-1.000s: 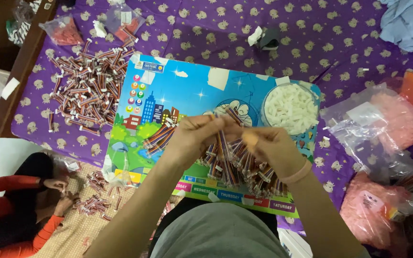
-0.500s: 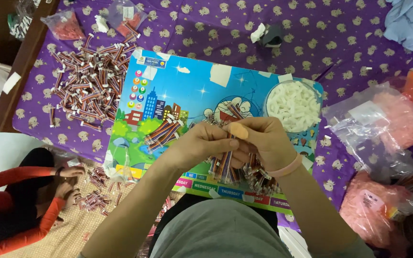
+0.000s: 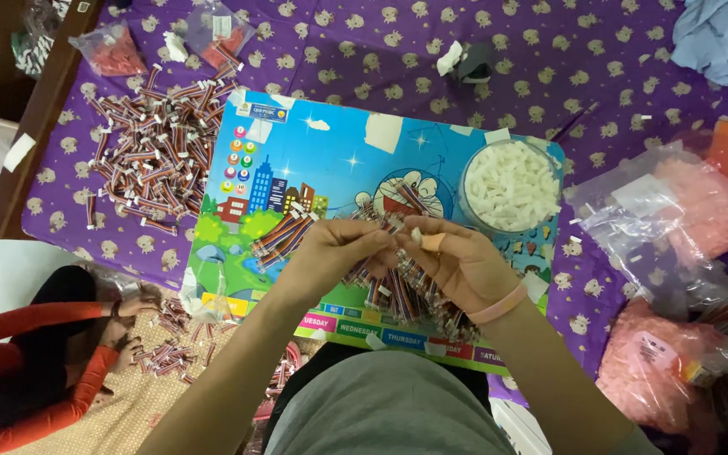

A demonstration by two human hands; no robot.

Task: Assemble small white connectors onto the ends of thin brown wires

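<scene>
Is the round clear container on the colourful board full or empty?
Nearly full: the round clear container holds small white pieces heaped almost to its rim, with no lid on it.

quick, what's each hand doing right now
left hand: closed, pinching a small wire piece
right hand: closed, pinching the same piece

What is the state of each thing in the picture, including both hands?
left hand: pinched on a small wire piece, above the board.
right hand: fingertips meet the left hand's, a bandage on one finger.
wire pieces under the hands: loose heap on the colourful board.
round bowl: full of small white parts.
wire pile at left: spread on the purple cloth.
clear bags at right: filled, lying flat.
</scene>
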